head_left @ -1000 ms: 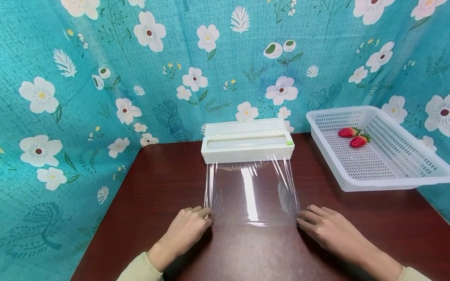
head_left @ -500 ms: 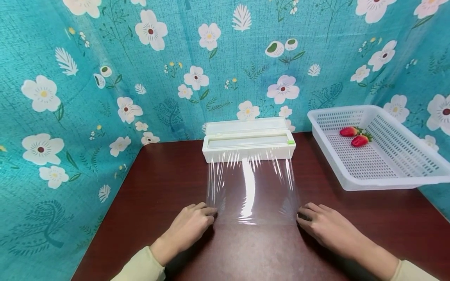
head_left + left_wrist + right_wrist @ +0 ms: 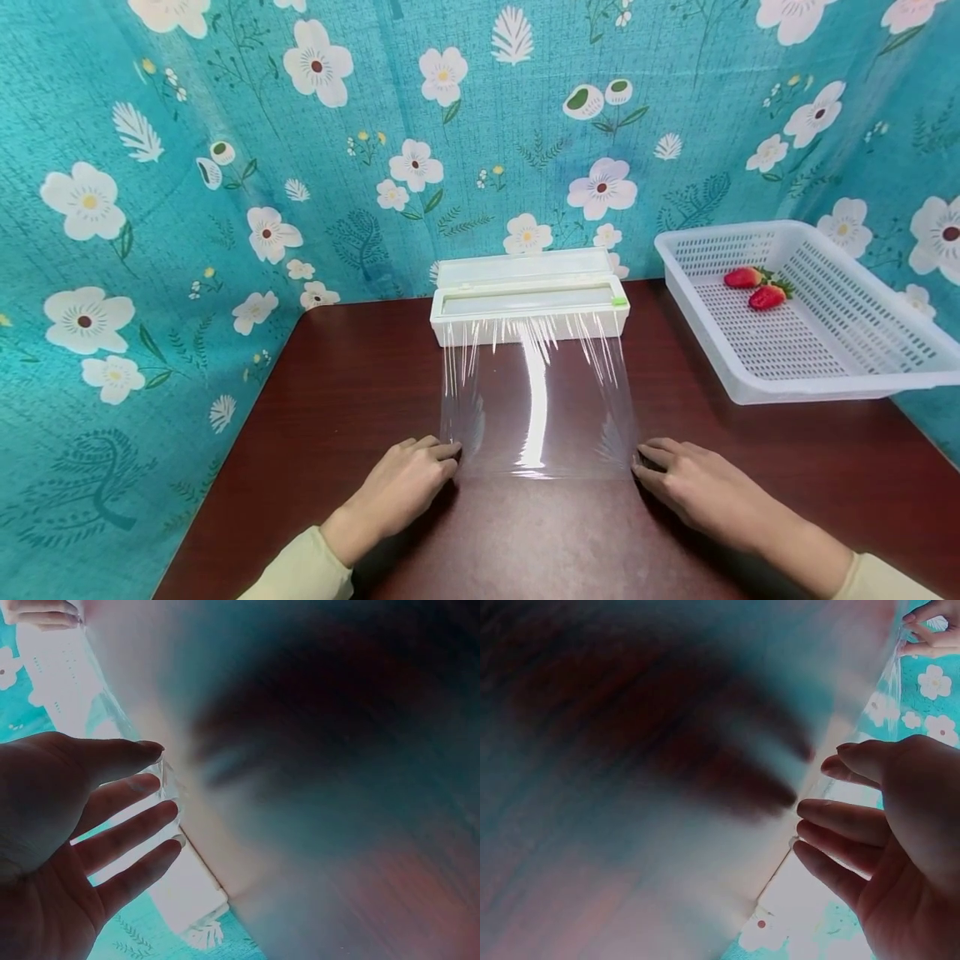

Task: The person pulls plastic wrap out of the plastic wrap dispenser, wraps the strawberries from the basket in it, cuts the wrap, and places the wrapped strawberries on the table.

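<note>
A sheet of cling film (image 3: 498, 417) stretches from a white dispenser box (image 3: 525, 288) toward the front of the table, glossy with a bright streak of light. At its front left corner my left hand (image 3: 401, 487) pinches the film between thumb and index finger; the other fingers spread loosely in the left wrist view. My right hand (image 3: 697, 492) pinches the front right corner the same way, its thumb (image 3: 862, 757) close to the index finger in the right wrist view. Both hands stay low over the table. The box's lid (image 3: 525, 265) stands raised, and a green slider (image 3: 619, 301) sits at its right end.
A white plastic basket (image 3: 738, 385) stands at the right, with two strawberries (image 3: 767, 297) inside. Behind the dark wood table (image 3: 352, 375) hangs a teal floral cloth (image 3: 480, 133), which also runs along the left and right sides.
The film has gone from taut to slightly slack, with more creases along the box's front. My left hand has shifted a little right; the right hand has hardly moved.
</note>
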Motion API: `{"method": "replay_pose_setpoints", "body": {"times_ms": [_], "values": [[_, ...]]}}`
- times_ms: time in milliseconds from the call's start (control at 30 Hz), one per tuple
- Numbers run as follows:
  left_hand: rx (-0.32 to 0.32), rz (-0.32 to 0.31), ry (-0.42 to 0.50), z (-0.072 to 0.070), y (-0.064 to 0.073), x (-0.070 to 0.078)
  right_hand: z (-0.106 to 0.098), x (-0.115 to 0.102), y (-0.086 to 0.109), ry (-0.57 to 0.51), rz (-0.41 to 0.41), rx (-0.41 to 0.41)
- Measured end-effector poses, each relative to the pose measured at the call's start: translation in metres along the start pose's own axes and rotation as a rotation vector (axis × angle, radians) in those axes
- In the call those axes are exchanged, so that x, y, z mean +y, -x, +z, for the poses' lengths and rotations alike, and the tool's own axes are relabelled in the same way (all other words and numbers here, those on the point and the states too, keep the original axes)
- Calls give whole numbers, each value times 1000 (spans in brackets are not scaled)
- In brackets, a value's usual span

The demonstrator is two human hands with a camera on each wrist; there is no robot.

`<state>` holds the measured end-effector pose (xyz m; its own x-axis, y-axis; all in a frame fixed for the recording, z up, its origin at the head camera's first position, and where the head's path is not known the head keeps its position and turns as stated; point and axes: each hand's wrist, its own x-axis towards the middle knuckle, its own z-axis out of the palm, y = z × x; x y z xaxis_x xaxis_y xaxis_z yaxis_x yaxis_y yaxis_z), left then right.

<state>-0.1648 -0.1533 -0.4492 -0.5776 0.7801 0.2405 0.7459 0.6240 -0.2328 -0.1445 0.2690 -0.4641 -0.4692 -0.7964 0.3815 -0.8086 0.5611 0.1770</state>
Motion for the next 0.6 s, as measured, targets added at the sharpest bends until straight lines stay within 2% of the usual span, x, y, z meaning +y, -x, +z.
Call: {"method": "replay_pose_setpoints", "body": {"times_ms": [200, 400, 600], "values": [[-64, -13, 4, 2, 2, 0, -2, -4, 5, 30, 19, -67], [-97, -24, 24, 1, 2, 0, -3, -5, 8, 39, 38, -77], [-126, -55, 89, -4, 5, 1, -9, -5, 8, 25, 63, -94]]}}
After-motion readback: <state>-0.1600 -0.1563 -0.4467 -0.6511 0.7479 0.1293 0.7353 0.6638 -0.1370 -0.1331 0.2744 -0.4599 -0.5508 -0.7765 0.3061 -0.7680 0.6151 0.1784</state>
